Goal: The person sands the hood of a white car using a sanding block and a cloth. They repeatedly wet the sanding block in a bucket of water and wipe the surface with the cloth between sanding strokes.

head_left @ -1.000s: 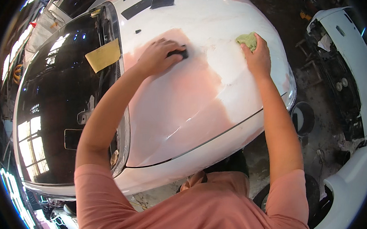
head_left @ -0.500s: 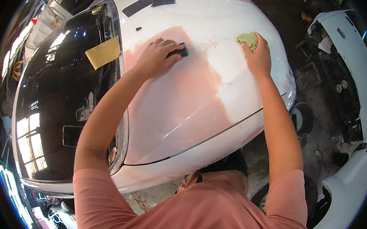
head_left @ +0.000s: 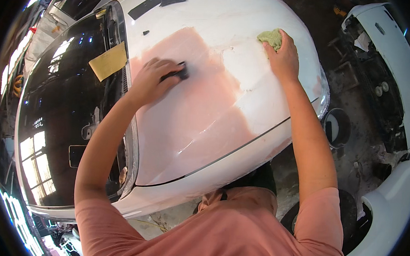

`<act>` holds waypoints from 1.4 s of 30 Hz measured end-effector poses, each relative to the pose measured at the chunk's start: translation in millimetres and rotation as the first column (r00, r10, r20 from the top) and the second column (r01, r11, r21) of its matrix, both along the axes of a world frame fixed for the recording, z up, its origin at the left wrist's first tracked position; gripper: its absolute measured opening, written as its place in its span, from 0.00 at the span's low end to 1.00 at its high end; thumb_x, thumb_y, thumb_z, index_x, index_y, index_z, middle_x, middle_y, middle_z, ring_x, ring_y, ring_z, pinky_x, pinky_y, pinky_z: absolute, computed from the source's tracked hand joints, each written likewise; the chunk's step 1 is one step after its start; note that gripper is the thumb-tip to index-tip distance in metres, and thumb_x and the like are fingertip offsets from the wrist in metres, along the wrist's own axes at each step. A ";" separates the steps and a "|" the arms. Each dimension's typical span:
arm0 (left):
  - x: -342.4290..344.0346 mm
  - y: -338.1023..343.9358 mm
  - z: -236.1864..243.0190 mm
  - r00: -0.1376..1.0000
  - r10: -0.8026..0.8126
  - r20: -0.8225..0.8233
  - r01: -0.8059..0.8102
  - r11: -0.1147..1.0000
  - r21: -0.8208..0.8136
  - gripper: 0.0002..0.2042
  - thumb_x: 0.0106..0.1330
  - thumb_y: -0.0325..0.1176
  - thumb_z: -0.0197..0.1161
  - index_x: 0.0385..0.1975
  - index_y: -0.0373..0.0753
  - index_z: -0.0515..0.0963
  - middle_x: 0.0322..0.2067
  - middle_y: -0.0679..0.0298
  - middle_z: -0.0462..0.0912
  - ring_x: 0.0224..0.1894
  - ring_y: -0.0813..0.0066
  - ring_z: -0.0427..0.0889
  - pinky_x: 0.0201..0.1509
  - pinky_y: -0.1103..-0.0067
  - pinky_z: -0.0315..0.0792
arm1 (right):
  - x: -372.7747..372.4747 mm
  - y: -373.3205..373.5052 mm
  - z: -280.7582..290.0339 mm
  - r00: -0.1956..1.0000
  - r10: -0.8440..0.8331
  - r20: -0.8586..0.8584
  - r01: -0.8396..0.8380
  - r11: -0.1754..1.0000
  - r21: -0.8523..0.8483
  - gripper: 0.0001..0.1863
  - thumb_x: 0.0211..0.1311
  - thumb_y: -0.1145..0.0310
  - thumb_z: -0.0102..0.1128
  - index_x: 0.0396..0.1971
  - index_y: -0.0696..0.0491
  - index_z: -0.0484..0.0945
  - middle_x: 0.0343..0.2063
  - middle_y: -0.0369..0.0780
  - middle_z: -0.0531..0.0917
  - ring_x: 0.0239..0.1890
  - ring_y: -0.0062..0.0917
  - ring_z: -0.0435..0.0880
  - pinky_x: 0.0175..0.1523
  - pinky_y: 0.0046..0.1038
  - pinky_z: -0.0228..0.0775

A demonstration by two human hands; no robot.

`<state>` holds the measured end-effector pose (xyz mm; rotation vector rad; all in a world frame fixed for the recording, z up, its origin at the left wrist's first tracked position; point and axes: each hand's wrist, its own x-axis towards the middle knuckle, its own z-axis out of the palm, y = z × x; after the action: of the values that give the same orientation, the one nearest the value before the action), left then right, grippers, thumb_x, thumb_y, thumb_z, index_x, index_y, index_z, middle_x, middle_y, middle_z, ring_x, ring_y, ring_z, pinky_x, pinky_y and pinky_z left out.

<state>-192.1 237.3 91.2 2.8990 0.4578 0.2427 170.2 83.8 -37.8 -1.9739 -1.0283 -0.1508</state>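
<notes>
A white car hood (head_left: 273, 101) spreads out in front of me, with a wide pink patch (head_left: 202, 100) over its middle and near side. My left hand (head_left: 152, 81) lies over the pink patch, its fingers closed round a small black sanding block (head_left: 183, 71) pressed to the surface. Part of the block is hidden under the fingers. Farther right, my right hand (head_left: 285, 57) grips a crumpled pale green sponge (head_left: 270, 38) resting on the white paint.
Black sheets (head_left: 149, 4) and a small black scrap (head_left: 146, 32) lie on the far hood. A yellow sheet (head_left: 108, 62) and a phone (head_left: 76, 156) rest by the windshield (head_left: 57, 106). At right are a bucket (head_left: 338, 128), a tyre (head_left: 344, 214) and white car panels (head_left: 392, 49).
My left hand and the black sanding block have slid left and a little nearer over the pink patch. The right hand with the sponge has shifted slightly left and away.
</notes>
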 end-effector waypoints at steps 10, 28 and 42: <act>51.1 6.3 -2.6 0.999 0.036 -0.022 -0.035 0.999 0.027 0.16 0.68 0.36 0.67 0.54 0.39 0.84 0.54 0.57 0.85 0.58 0.54 0.78 0.68 0.64 0.67 | -9.2 6.1 3.8 1.000 0.021 -0.003 -0.021 1.000 0.011 0.36 0.65 0.52 0.69 0.68 0.53 0.69 0.63 0.47 0.78 0.64 0.45 0.77 0.68 0.44 0.68; -7.1 -22.3 3.5 0.990 0.144 -0.009 -0.143 0.987 0.074 0.17 0.67 0.39 0.69 0.52 0.41 0.85 0.51 0.59 0.84 0.58 0.55 0.78 0.66 0.64 0.69 | -9.9 2.9 9.2 1.000 0.000 -0.018 0.000 1.000 -0.030 0.37 0.65 0.54 0.69 0.69 0.54 0.68 0.64 0.47 0.76 0.64 0.46 0.76 0.70 0.44 0.68; 11.3 -7.5 -9.6 0.979 0.193 0.065 -0.199 0.976 0.093 0.15 0.66 0.40 0.69 0.48 0.40 0.87 0.49 0.58 0.87 0.56 0.54 0.81 0.64 0.62 0.72 | -16.9 19.1 -0.4 0.991 0.136 -0.020 -0.134 0.989 0.065 0.35 0.66 0.58 0.70 0.69 0.56 0.69 0.63 0.52 0.77 0.66 0.48 0.74 0.72 0.42 0.65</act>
<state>-180.8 229.9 81.6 2.9339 0.7440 0.3849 153.4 102.9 -38.2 -1.8381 -1.1237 -0.0841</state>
